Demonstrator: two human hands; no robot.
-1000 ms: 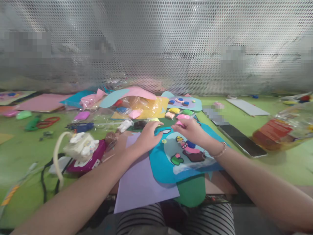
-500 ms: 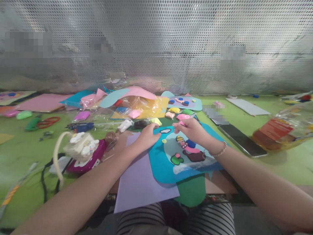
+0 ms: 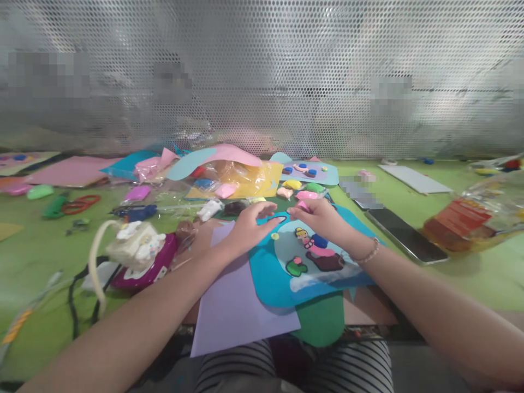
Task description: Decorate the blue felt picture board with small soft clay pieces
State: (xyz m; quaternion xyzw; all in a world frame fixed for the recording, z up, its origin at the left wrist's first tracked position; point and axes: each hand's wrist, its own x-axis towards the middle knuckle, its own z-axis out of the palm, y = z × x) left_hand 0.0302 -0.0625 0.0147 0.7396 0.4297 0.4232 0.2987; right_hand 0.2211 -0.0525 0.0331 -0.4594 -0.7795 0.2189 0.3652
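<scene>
Your camera sits on your head, on the near side of the blue sheet (image 3: 265, 286). It looks forward and down. The sheet is close, with your striped legs (image 3: 235, 364) nearer and the holey wall (image 3: 262, 76) behind it.

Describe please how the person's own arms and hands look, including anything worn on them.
The left hand and right hand wear no gloves. No sleeves show on the forearms. A thin, light, beaded-looking bracelet circles the right wrist.
</scene>
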